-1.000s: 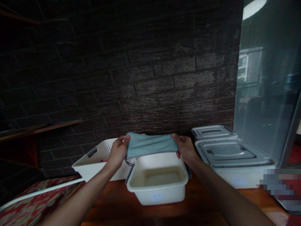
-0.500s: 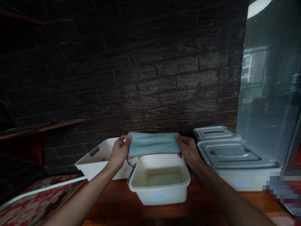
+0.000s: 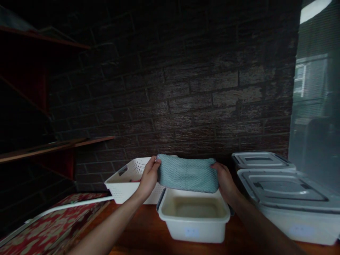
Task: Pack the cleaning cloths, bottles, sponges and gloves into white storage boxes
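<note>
A light blue-green textured cloth (image 3: 188,174) with a dark stitched edge is stretched between my two hands. My left hand (image 3: 150,177) pinches its left upper corner between thumb and fingers. At the opposite end, my right hand (image 3: 225,179) grips the right edge; some of its fingers are hidden behind the fabric. The cloth hangs above the back part of a white open tub (image 3: 195,220), covering its far rim. Inside the tub the bottom looks brownish, and a pale label is on its front wall.
A white perforated basket (image 3: 122,191) stands behind my left hand, something reddish inside. Grey-lidded storage boxes (image 3: 289,187) are at the right on the wooden table (image 3: 140,230). A white rail (image 3: 71,206) crosses red patterned fabric at lower left. Wooden shelves (image 3: 92,140) jut out from the left; a dark brick wall (image 3: 186,88) rises behind.
The view has swung left, so everything sits farther right in the picture. The cloth's face has tipped more towards me and its lower edge hangs lower. Both hands have kept their hold.
</note>
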